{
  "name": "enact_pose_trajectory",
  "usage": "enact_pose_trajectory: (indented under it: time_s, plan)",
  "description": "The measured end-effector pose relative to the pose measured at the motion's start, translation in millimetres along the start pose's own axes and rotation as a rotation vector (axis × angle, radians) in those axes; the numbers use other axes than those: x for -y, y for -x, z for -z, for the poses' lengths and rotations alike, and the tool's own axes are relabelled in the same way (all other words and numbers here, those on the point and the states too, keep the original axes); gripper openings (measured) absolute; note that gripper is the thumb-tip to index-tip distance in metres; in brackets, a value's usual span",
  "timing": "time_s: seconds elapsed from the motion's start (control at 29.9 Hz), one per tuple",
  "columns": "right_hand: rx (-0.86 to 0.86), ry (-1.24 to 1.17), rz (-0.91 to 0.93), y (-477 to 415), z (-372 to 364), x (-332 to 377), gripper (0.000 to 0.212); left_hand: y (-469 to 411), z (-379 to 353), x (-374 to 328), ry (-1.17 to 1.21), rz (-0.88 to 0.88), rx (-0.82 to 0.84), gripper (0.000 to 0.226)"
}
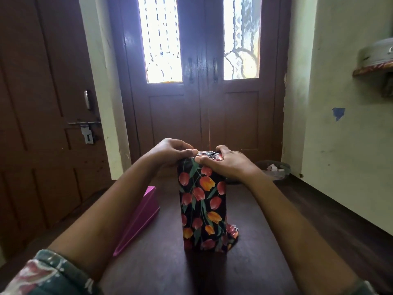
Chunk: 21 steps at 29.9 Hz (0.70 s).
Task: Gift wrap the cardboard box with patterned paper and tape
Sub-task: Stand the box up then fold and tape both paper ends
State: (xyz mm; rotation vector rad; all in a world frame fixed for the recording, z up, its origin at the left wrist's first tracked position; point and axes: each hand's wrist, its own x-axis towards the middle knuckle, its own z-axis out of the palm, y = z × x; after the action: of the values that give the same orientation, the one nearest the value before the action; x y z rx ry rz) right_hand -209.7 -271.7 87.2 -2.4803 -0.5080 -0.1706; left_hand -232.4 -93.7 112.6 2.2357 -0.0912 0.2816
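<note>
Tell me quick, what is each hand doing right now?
Left hand: fingers pinched shut on the wrapping paper at the top of the box.
Right hand: pressed down on the paper at the top, thumb on the front.

A room in a home: brown panelled double doors (pixel 202 81), a latched side door (pixel 42 103), scuffed pale walls (pixel 340 124).
</note>
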Motion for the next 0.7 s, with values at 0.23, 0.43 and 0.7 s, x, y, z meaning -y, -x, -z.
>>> enact_pose_trajectory:
  time_s: [0.23,0.43,0.7]
  plan:
    - [0.184,-0.474,-0.181,31,0,-12,0.105,15,-4,18,0.226,0.278,0.148,0.077]
    - [0.322,-0.765,-0.140,37,-4,-11,0.054,23,2,6,0.175,0.329,0.215,0.055]
    - [-0.037,-1.104,0.166,30,-23,-18,0.056,44,-7,15,0.547,-0.065,0.099,0.042]
